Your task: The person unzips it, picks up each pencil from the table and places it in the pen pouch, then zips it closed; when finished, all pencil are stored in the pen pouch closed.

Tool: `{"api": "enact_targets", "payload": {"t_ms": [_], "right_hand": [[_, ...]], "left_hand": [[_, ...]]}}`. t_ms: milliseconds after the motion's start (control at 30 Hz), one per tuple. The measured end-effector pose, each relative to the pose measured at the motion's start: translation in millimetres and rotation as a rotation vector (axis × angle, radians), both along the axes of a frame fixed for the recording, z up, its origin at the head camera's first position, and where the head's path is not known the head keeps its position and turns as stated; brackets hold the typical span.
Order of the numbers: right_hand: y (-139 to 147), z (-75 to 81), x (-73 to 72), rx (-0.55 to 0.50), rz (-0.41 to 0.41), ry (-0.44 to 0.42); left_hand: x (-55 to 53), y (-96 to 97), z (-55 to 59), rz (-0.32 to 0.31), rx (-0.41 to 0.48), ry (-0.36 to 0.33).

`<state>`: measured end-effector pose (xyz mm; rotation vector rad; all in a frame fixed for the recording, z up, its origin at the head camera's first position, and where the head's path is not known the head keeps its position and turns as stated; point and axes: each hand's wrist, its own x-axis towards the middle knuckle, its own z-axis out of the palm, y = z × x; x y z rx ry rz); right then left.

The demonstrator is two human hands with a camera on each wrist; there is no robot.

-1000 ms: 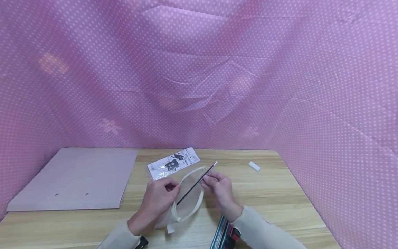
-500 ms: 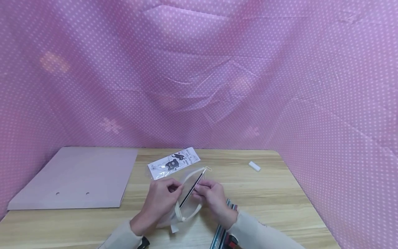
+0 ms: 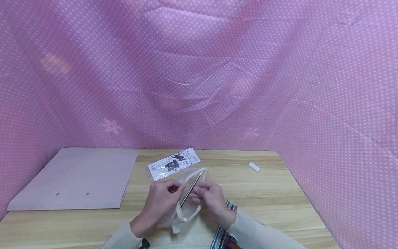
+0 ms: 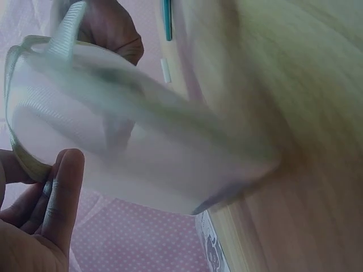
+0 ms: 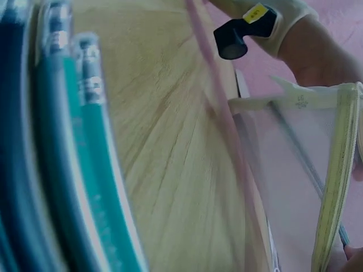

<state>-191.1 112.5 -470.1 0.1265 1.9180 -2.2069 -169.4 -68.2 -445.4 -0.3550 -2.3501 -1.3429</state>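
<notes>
A see-through mesh pencil case with a cream zip edge [image 3: 178, 212] stands with its mouth spread wide in the head view. My left hand [image 3: 163, 199] pinches the near-left rim; in the left wrist view its fingers [image 4: 65, 192] are on that edge. Between finger and thumb, my right hand [image 3: 212, 200] holds a dark pencil [image 3: 190, 190] slanting into the mouth. Through the mesh in the right wrist view, the pencil [image 5: 300, 153] shows inside the case. The right fingertips are partly hidden by the rim.
Several teal and dark pencils [image 3: 219, 238] lie under my right forearm. A packaged ruler set [image 3: 174, 163] lies behind the case, a white eraser [image 3: 254, 166] at back right. A large pale pink folder-like board [image 3: 84, 176] covers the table's left. Pink dotted cloth [image 3: 199, 86] surrounds it.
My right hand has moved left and down, lowering the pencil from above the case into its mouth. The left hand keeps its pinch on the rim, barely shifted.
</notes>
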Motion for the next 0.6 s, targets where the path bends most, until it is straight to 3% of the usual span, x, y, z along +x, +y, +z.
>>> {"api": "enact_targets", "payload": {"t_ms": [233, 600], "right_hand": [[-3.5, 3.1, -0.9, -0.014, 0.052, 0.023], [0.1, 8.6, -0.6, -0.032, 0.091, -0.025]], "left_hand": [[0.0, -0.6, 0.1, 0.009, -0.011, -0.046], [-2.9, -4.1, 1.2, 0.018, -0.004, -0.091]]}}
